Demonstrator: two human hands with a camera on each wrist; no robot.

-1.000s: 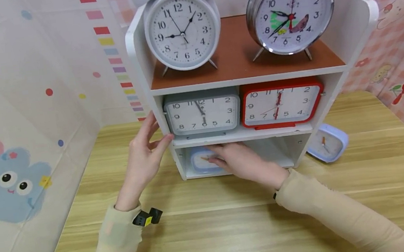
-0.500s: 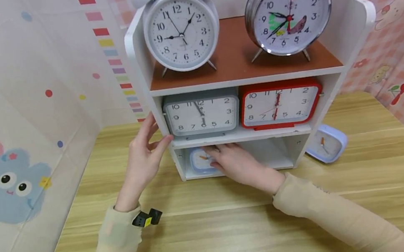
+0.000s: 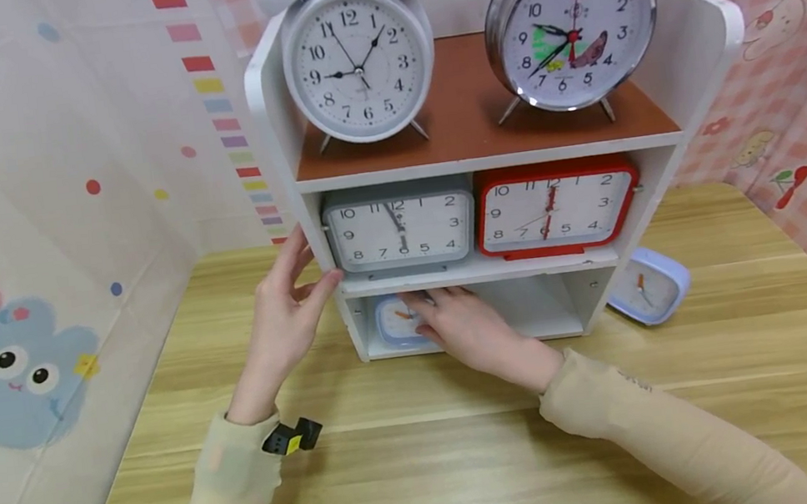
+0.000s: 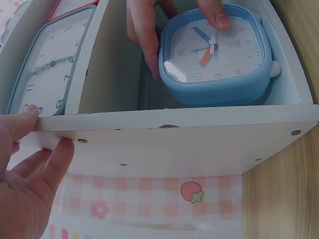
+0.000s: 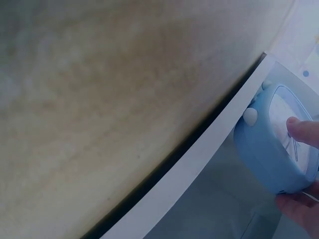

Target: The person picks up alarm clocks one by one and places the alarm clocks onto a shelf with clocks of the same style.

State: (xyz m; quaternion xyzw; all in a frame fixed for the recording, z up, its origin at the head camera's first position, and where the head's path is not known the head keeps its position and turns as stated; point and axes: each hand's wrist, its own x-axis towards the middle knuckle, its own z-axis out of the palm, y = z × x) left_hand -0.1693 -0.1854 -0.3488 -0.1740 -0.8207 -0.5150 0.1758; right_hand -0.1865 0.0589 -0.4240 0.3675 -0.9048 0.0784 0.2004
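A light blue alarm clock [image 4: 214,59] stands in the left part of the bottom compartment of a white shelf [image 3: 478,274]. My right hand [image 3: 461,321] grips this clock, the thumb on its face and the fingers at its side, as the left wrist view shows. In the right wrist view the thumb lies across the clock face [image 5: 281,119]. My left hand [image 3: 285,308] holds the shelf's left side panel [image 4: 164,149] at mid height. Its thumb is on the front edge and its fingers lie against the outer face.
On the middle shelf stand a grey clock [image 3: 401,231] and a red clock [image 3: 557,208]. Up top are a white twin-bell alarm clock [image 3: 359,60] and a silver one [image 3: 573,29]. Another lavender-blue clock [image 3: 648,287] lies on the wooden table [image 3: 430,467], right of the shelf.
My right hand has shifted slightly in the bottom compartment, its fingers resettling around the light blue clock. My left hand keeps its place on the panel.
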